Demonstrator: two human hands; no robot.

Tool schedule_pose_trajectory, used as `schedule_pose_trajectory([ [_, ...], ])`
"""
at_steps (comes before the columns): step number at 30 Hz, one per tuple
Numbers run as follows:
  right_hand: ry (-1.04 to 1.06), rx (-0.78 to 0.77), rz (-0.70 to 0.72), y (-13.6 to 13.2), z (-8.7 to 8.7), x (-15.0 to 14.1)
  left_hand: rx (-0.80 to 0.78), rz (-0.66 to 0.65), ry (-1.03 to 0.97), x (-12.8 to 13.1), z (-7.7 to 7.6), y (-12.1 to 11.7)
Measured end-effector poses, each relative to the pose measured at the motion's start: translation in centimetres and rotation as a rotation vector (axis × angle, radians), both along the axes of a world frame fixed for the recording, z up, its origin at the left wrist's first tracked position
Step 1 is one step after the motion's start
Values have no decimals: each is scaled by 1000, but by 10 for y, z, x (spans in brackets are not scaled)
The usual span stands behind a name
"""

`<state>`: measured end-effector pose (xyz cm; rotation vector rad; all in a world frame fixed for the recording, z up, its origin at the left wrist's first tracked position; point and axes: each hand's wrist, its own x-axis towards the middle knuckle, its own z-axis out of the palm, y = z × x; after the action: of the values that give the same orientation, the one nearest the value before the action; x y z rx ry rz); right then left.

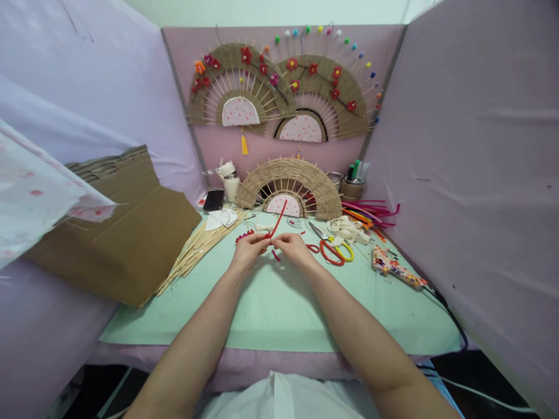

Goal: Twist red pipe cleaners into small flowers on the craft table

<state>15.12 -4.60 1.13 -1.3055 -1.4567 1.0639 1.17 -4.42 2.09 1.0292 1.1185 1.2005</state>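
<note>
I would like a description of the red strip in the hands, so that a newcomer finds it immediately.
On the green table stands a fan. In front of it, the left hand and right hand are close together, and the red strip slants up between them, its tip showing against the fan's pale centre. Unlike the pink and orange strips lying at the right, it is held.

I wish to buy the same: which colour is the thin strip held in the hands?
The thin strip is red; the head view shows it.

Red pipe cleaner (279, 219); mint-green tabletop (283, 320); brown cardboard (126, 233); glue gun (396, 268) patterned in many colours.
</note>
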Motion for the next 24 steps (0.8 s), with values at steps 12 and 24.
schedule_pose_trajectory([
  [12,394,-25,-52,6,11,11,34,-162,-61,0,1,-2],
  [24,340,52,-111,4,9,8,5,-166,-193,1,7,-5],
])
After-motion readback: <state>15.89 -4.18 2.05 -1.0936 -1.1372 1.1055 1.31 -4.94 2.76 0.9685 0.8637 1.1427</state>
